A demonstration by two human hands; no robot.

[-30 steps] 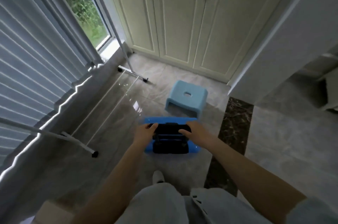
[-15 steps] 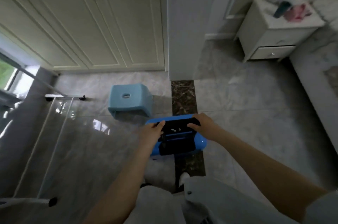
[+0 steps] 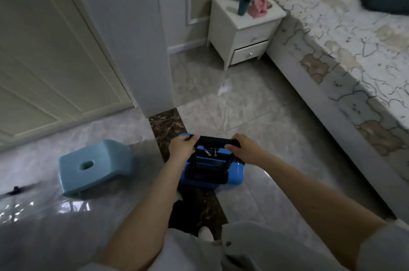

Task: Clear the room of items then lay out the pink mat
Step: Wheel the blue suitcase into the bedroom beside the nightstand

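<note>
So the view has swung right from the cupboard side toward the bed [image 3: 345,53]. Both the left hand [image 3: 181,146] and right hand [image 3: 247,149] still grip the blue suitcase [image 3: 212,170] handle, now over the dark threshold strip [image 3: 164,124], blue stool [image 3: 94,165] left behind. Looks like it's getting hauled out; no pink mat in sight.

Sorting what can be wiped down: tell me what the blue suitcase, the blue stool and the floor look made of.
Blue suitcase: apparently hard glossy plastic, with highlights on its rounded edge; its black handle looks matte. Blue stool: moulded plastic, smooth, one piece with a cut-out hole. Floor: polished marble-look tile, veined, with visible joints and reflections; stone or ceramic, can't tell.
</note>
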